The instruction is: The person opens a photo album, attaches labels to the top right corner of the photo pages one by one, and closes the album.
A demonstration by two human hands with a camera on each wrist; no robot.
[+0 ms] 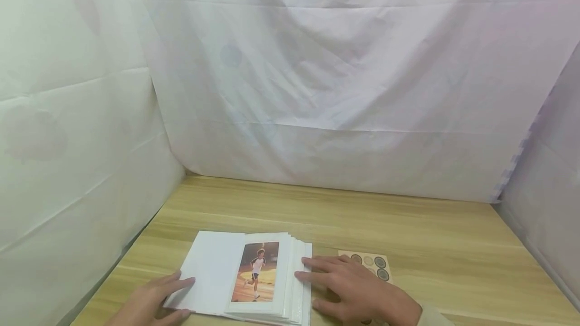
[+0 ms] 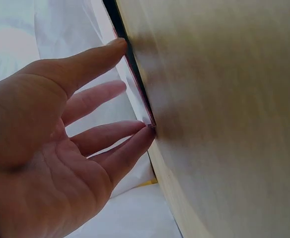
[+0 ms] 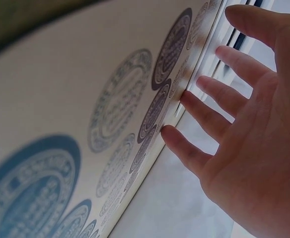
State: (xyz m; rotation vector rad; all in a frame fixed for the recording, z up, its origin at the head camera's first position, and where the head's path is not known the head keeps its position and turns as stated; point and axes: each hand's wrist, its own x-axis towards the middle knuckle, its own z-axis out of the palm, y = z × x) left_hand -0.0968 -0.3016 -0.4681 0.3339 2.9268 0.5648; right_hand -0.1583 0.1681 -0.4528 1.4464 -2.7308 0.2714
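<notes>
Your left hand [image 1: 151, 300] relaxed, touching album [image 1: 215, 270]; right hand [image 1: 351, 288] spread, gripping nothing, fingertips at pages [image 1: 295, 302]; hasty swipe could turn several together, careless drag skew sheet [image 1: 369, 261].

white album [image 1: 210, 268], yellowish wood-grain table [image 1: 376, 223]

Left hand [image 1: 148, 299] with thumb parted from fingers; right hand [image 1: 357, 288] palm down, 4 fingers spread.
</notes>
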